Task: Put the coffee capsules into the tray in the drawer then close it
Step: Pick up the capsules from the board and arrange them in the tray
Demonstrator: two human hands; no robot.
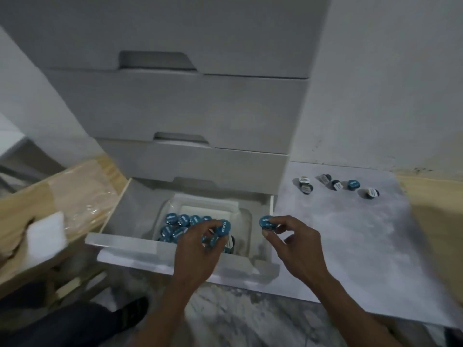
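The bottom drawer (120,242) of a white cabinet stands pulled out. Inside it lies a clear tray (246,222) holding several blue-lidded coffee capsules (179,225). My left hand (200,244) hovers over the tray's front, pinching one blue capsule (223,227) by its rim. My right hand (293,236) is above the drawer's right side, holding another blue capsule (266,222). Several more capsules (337,185) lie on a pale sheet (350,234) on the floor to the right of the drawer.
Closed white drawers (188,108) stack above the open one. A wooden crate (50,209) with plastic wrap and white foam stands at the left. A white wall (388,83) is at the right, marble floor (238,316) below, and a dark shoe (130,314) at lower left.
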